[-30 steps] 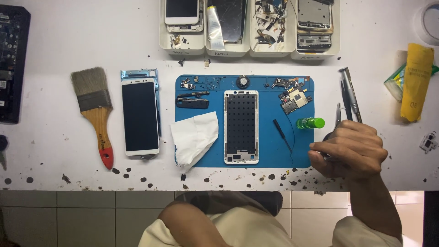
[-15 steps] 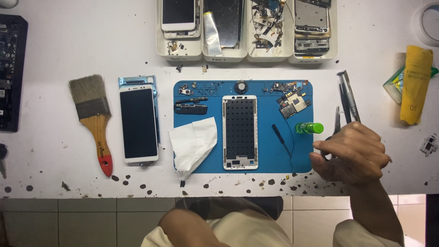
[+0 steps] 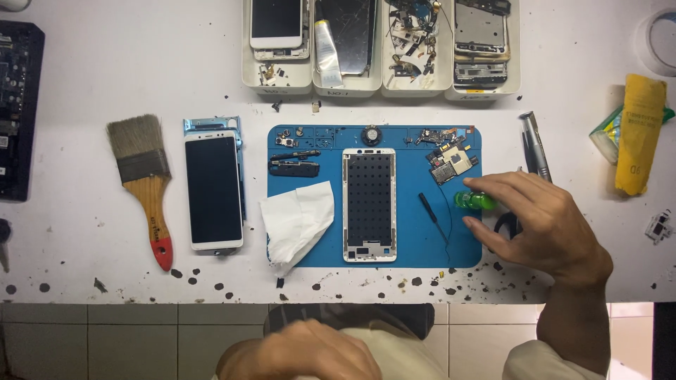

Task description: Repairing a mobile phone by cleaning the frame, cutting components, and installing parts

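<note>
The right hand (image 3: pixel 546 229) has been shifted left onto the green-handled tool (image 3: pixel 473 201), fingers loosely curled around it; the left hand (image 3: pixel 303 352) is rested low, its grip unclear.

Right hand (image 3: pixel 542 225) now on green bottle (image 3: pixel 475 201)

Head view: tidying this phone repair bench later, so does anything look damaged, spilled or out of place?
Dark specks and stains dot the white table's front edge. A crumpled tissue overhangs the blue mat. The dark panel in one tray looks cracked.
</note>
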